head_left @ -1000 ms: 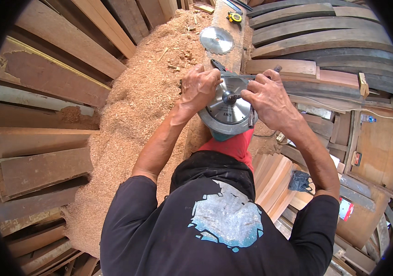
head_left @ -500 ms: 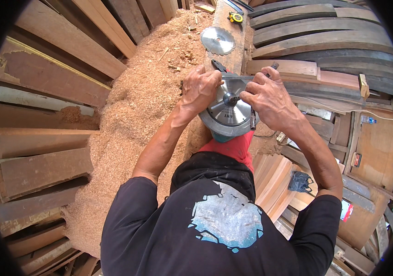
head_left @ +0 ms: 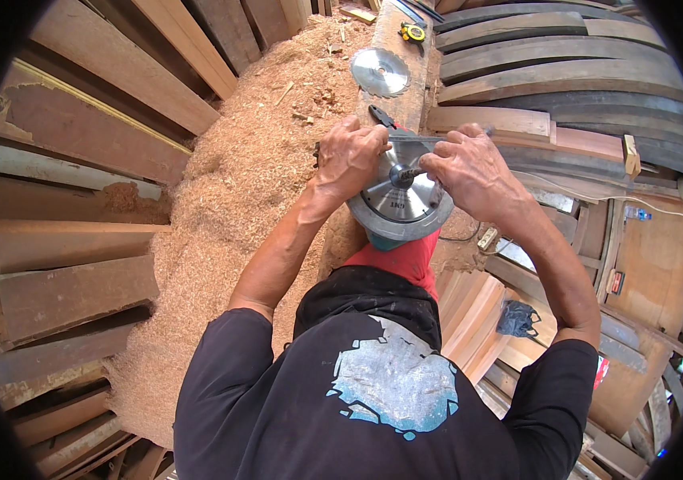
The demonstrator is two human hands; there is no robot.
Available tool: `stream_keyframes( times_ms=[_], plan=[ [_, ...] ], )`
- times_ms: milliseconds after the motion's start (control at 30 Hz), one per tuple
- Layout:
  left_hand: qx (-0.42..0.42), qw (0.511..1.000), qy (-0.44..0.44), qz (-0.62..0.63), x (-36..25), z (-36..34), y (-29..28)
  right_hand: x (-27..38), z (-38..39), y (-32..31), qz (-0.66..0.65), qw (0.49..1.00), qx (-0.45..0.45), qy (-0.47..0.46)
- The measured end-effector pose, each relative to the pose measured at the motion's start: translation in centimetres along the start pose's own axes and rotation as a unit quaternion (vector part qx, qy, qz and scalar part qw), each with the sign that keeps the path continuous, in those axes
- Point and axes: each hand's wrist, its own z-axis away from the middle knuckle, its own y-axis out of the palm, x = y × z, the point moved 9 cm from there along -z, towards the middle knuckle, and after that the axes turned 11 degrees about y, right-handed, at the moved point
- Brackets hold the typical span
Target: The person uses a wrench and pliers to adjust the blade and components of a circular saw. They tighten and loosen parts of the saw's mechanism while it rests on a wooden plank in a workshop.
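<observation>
A circular saw with a silver toothed blade [head_left: 397, 197] rests ahead of my red-covered leg. My left hand [head_left: 348, 160] is closed at the saw's upper left, gripping a flat metal part that crosses the blade's top. My right hand [head_left: 469, 172] is curled round a dark metal tool [head_left: 409, 173] reaching the blade's hub; its fingers hide much of that tool. Black-and-red pliers [head_left: 381, 115] lie just beyond the saw. A second saw blade [head_left: 379, 72] lies flat farther along the plank [head_left: 393, 28], near a yellow tape measure [head_left: 413, 31].
Sawdust and shavings [head_left: 237, 200] cover the left side around the plank. Timber boards [head_left: 85, 104] line the left, and stacked beams [head_left: 549, 72] fill the right. At lower right are pale planks [head_left: 465, 320], a dark plastic bag [head_left: 516, 318], a cable with socket block [head_left: 487, 238] and a plywood sheet [head_left: 649, 264].
Both hands and the saw have shifted slightly down. The dark tool in my right hand has moved a little, and my right forearm sits slightly farther right.
</observation>
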Motion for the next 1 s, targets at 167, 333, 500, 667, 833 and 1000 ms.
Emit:
stream_keyframes(
  times_ms=[167,333,500,667,833,1000],
  plan=[
    [0.005,1.0,-0.001,0.006,0.0,-0.1,0.1,0.1,-0.2,0.4,-0.046,0.997,0.061,0.028],
    [0.015,1.0,-0.002,0.003,0.3,0.1,0.3,2.2,-0.9,0.4,-0.011,0.996,0.086,-0.001],
    [0.017,1.0,-0.002,0.01,0.3,0.1,0.5,0.0,-2.1,1.1,-0.092,0.965,0.175,0.173],
    [0.025,1.0,0.006,0.011,0.1,-0.1,0.5,-0.4,-2.5,2.4,-0.12,0.961,0.164,0.186],
    [0.016,1.0,0.012,0.018,0.1,0.1,0.6,-0.6,-2.6,2.6,-0.139,0.952,0.17,0.215],
    [0.022,1.0,-0.006,0.02,0.2,0.1,0.8,-1.3,-2.8,3.4,-0.148,0.94,0.192,0.241]
  ],
)
